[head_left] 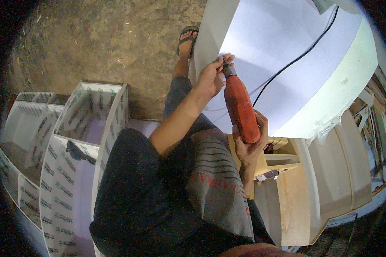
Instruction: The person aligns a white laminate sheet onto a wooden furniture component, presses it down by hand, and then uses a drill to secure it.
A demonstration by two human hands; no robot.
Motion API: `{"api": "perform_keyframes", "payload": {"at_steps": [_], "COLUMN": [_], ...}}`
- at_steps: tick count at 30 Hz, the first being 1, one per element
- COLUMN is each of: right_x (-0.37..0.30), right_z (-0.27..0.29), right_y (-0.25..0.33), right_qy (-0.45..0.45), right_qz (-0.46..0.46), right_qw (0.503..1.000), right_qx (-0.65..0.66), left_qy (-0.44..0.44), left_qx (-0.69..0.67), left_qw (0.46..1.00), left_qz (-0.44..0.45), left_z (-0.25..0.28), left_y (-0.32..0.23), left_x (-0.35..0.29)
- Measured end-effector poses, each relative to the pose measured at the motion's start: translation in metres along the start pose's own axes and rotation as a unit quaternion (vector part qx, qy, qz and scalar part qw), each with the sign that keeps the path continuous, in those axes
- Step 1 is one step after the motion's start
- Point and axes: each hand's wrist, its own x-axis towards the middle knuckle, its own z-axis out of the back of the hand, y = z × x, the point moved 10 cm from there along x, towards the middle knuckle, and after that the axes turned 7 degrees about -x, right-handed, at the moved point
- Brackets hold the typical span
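Note:
A long orange-red power tool (239, 105) with a dark grey collar lies slantwise in front of me, over a white panel (287, 55). My right hand (252, 143) grips its rounded rear end from below. At the collar end, my left hand (211, 79) is closed, its fingertips gathered round the tool's narrow tip. What lies between those fingertips is too small to make out. A black cord (298, 60) crosses the white panel from its far edge and passes out of sight behind the tool, close to my right hand.
White open-fronted cabinets (116, 115) in printed film stand at the left, with a black object (79, 154) on one edge. At right are a wooden cabinet (294, 205) and leaning panels (343, 171). A sandalled foot (187, 40) rests on the stained floor (107, 38).

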Motion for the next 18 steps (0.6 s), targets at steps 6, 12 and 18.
{"api": "perform_keyframes", "payload": {"at_steps": [6,12,18], "right_x": [0.001,0.002,0.002], "right_z": [-0.004,-0.001,-0.001], "right_y": [0.005,0.01,0.015], "right_qy": [-0.01,0.032,0.02], "right_qz": [-0.034,-0.019,-0.079], "right_qw": [0.999,0.999,0.997], "right_qx": [0.039,-0.016,-0.008], "left_qy": [0.001,-0.067,0.024], "left_qx": [0.04,0.203,0.553], "left_qw": [0.999,0.948,0.689], "left_qz": [-0.02,-0.235,-0.468], "left_z": [0.004,0.029,-0.03], "left_y": [-0.006,-0.05,-0.062], "left_x": [-0.002,-0.042,-0.077]}}
